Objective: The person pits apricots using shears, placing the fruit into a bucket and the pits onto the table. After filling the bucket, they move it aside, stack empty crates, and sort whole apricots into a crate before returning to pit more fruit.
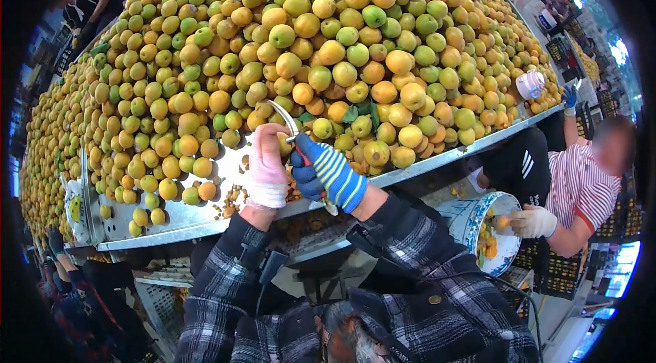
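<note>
My left hand (268, 168), in a pink and white glove, is closed with its fingers curled. Whatever it may hold is hidden. Right beside it, my right hand (324, 173), in a blue glove with yellow stripes, grips what look like pruning shears (282, 114). Their curved silver blade points up and left, past my left fingertips. A heap of round yellow, orange and green fruit (331, 52) rises just beyond both hands. Small brown trimmings (234, 200) lie on the metal table (184, 216) to the left of my left hand.
At right sits a person in a striped shirt (577, 182), whose white-gloved hand (534, 221) is at a bucket (461, 216) containing orange fruit. A pink-white container (530, 85) rests on the heap. Crates (557, 274) stand behind the bucket. Another person (89, 4) is at upper left.
</note>
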The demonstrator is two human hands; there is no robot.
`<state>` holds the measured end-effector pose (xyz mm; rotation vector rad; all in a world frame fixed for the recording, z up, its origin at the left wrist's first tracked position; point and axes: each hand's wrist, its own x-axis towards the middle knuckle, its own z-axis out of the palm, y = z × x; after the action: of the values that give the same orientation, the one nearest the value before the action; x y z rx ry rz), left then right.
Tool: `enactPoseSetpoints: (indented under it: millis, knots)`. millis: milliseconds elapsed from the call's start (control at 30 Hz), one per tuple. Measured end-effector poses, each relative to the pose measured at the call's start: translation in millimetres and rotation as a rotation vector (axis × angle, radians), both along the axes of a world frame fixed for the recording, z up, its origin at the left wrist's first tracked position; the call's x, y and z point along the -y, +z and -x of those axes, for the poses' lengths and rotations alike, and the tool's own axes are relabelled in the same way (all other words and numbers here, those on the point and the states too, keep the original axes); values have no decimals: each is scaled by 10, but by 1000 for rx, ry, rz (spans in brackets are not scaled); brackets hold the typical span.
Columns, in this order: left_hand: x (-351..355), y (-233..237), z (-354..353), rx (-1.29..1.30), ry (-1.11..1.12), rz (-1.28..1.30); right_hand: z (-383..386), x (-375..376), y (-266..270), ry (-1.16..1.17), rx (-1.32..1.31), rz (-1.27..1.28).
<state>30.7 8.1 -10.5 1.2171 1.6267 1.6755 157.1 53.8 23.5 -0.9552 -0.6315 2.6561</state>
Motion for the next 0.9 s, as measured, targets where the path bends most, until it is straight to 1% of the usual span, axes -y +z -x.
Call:
enactPoseSetpoints:
  millis: [67, 100, 133, 167, 233, 267, 300, 333, 400, 433, 500, 533, 567, 600, 633, 667, 700, 733, 767, 800, 833, 867, 900]
  knots:
    - [-10, 89, -25, 702, -110, 69, -72, -11, 70, 76, -291, 203]
    - [-37, 198, -65, 803, -88, 67, -69, -10, 52, 115, -324, 167]
    - [-60, 188, -34, 800, -87, 61, -65, 0, 28, 155, -356, 133]
    - [-74, 173, 8, 894, -77, 55, -67, 22, 149, 141, -221, -21]
    - [-65, 148, 91, 1034, -48, 80, -62, 45, 152, 60, 5, -290]
    - [-62, 154, 101, 1032, -42, 76, -41, 61, 146, -5, 97, -404]
    - [-61, 157, 100, 1009, -48, 93, -50, 41, 103, 13, 96, -778]
    - [-58, 157, 89, 987, -54, 112, -59, 59, 95, -28, 186, -636]
    - [-46, 146, 57, 970, -55, 133, -50, 30, -134, -20, 242, -925]
    - [-49, 144, 41, 969, -59, 130, -54, 31, -227, -14, 243, -923]
    - [-60, 125, 33, 919, -96, 92, -39, 50, -277, -32, 431, -1312]
    - [-70, 118, 30, 922, -89, 91, -47, 59, -295, -25, 429, -1312]
    - [-77, 106, 20, 908, -124, 63, -59, 72, -310, -80, 490, -1431]
    - [-85, 212, 3, 891, -149, 32, -44, 88, -283, -131, 540, -1550]
    - [-132, 287, -129, 911, 47, 15, -54, 86, -238, -78, 592, -1523]
    - [-41, 145, 21, 800, -195, 72, -122, 57, -385, -124, 518, -1955]
    - [-24, 258, -9, 784, -116, 201, -118, 62, -355, -61, 585, -1748]
    - [-85, -4, 49, 659, -240, 99, -124, 41, -321, -11, 605, -1686]
    - [-85, 40, -43, 632, -178, -45, -195, -38, -519, -60, 656, -2306]
    - [-131, -77, -10, 586, -181, 24, -203, -10, -405, 55, 577, -1915]
    - [-108, 19, -45, 579, -153, -36, -194, 26, -333, 37, 568, -1639]
    - [-151, -28, -51, 646, -177, -69, -222, -21, -441, -11, 555, -1750]
    - [-156, -74, 5, 566, -238, -51, -211, -49, -420, 23, 537, -1705]
